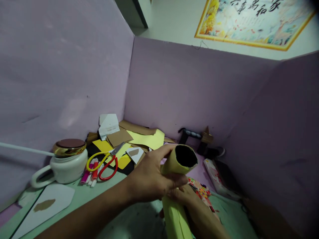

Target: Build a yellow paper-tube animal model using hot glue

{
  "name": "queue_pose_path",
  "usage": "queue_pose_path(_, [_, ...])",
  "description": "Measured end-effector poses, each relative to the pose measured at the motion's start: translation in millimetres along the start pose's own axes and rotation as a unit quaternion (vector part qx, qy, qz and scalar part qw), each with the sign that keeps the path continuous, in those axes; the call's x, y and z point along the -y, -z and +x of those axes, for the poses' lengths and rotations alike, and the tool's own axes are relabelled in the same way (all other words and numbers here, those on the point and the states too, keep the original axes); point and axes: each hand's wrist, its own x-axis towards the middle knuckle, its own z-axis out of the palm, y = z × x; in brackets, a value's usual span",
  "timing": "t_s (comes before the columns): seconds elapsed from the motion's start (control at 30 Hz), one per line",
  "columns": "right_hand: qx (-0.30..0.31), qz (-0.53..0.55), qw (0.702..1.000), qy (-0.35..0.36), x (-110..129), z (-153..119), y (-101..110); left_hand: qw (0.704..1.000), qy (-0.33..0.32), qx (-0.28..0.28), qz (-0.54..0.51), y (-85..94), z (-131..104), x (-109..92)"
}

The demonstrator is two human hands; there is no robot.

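A yellow paper tube [175, 215] stands tilted in front of me, its dark open end facing up and toward the right. Around its upper part, just below the rim, my left hand [156, 174] is closed. Lower down, my right hand [191, 202] grips the same tube from the right side, thumb against the paper. A lengthwise seam or crease runs along the tube's lower part. The bottom end lies outside the picture.
Scissors [109, 156] with yellow and red handles lie on markers [93, 172] beside a lidded white mug [68, 166]. Behind are paper and cardboard scraps [144, 137]. A pencil case [221, 179] sits right; purple panels [174, 89] enclose the green tabletop [231, 212].
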Motion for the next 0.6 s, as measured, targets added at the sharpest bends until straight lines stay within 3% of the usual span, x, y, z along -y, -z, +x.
queue_pose_path(0.17, [0.001, -0.030, 0.998, 0.050, -6, 5, 4, 1.000, -0.009, 0.006, -0.006, 2.5, 0, 1])
queue_pose_path(0.4, [-0.011, -0.043, 0.997, 0.060, -8, 6, 5, 0.998, -0.007, 0.027, 0.050, 10.1, 1, 2])
queue_pose_path(0.5, [-0.017, -0.038, 0.996, 0.076, -4, 6, 1, 1.000, 0.000, 0.005, 0.025, 16.8, -4, 0])
queue_pose_path(0.6, [-0.023, -0.031, 0.995, 0.096, -2, 4, -3, 0.998, -0.018, -0.052, 0.017, 21.0, -12, -4])
